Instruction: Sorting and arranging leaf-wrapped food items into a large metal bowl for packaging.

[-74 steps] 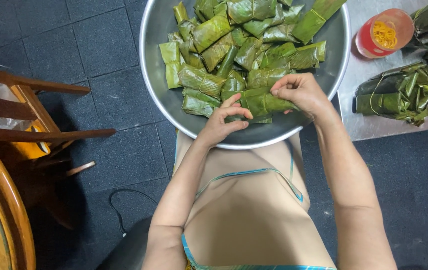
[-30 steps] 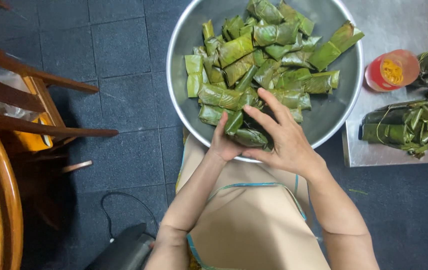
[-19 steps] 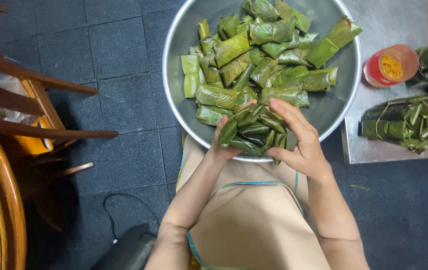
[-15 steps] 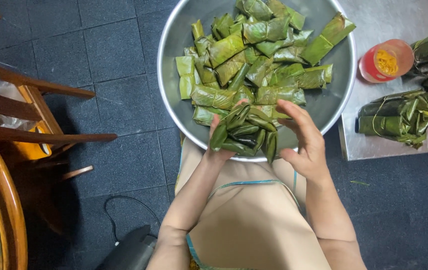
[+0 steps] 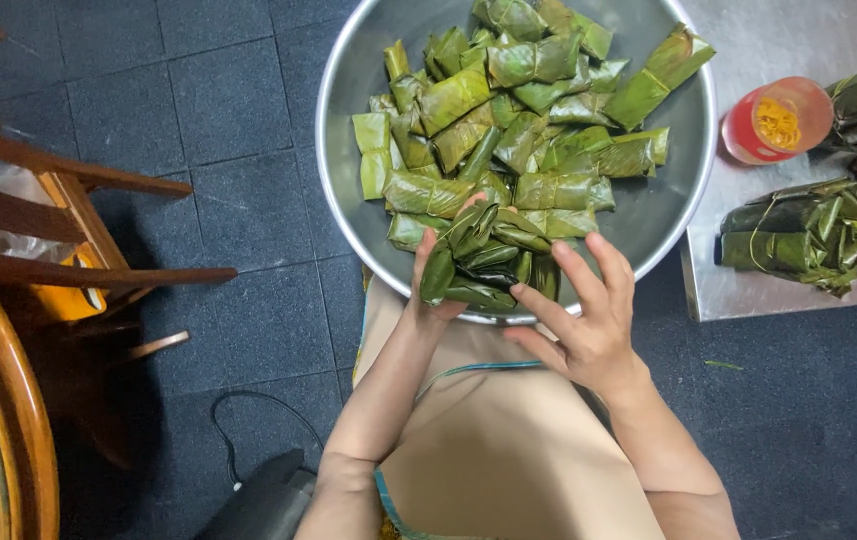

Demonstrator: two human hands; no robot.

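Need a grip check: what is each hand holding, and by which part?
Left hand grips the stack of leaf-wrapped parcels at its left end. Right hand is open beside it, holding nothing.

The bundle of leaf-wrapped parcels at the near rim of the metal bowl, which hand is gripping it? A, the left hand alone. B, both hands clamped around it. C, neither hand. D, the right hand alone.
A: the left hand wraps its fingers around the bundle at the rim of the metal bowl, while the right hand is spread open beside it, holding nothing.
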